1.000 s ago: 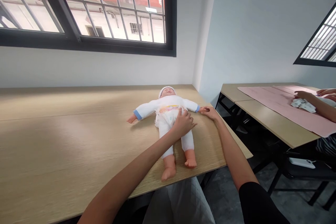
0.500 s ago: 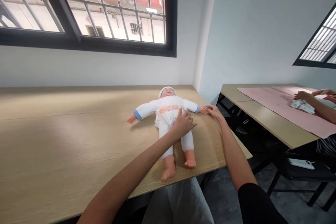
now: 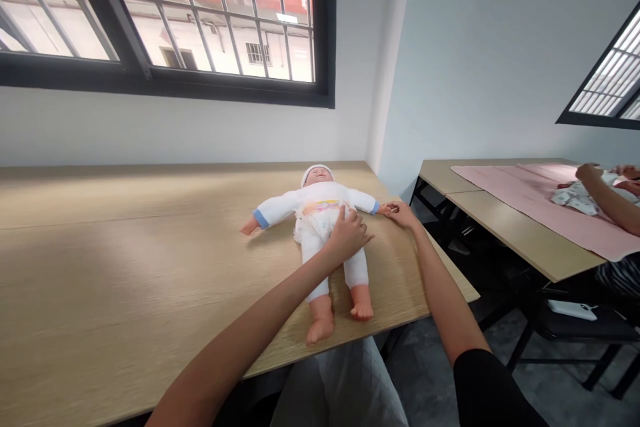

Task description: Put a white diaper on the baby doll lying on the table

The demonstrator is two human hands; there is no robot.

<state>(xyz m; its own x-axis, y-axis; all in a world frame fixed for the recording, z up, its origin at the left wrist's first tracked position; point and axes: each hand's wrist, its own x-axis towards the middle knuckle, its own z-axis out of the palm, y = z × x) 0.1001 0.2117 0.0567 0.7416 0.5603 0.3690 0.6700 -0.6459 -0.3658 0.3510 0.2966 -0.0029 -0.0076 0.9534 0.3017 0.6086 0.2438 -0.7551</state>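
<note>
A baby doll in white clothes with blue cuffs and a white cap lies on its back on the table, arms spread and bare feet towards me. Round its hips sits a diaper with a coloured print at the waist. My left hand rests on the diaper's right side, fingers bent over it and thumb apart. At the table's right edge, my right hand pinches the doll's small hand between thumb and fingers. The doll's other arm lies stretched out to the left.
The wooden table stands against the wall under a barred window. To the right is another table with a pink mat, where a person's hands work at a doll in patterned cloth. A white phone lies on a black chair.
My right hand has shifted slightly left at the doll's hand; my left hand keeps its place on the diaper. Across the way, the other person's hand has lifted and moved right.
</note>
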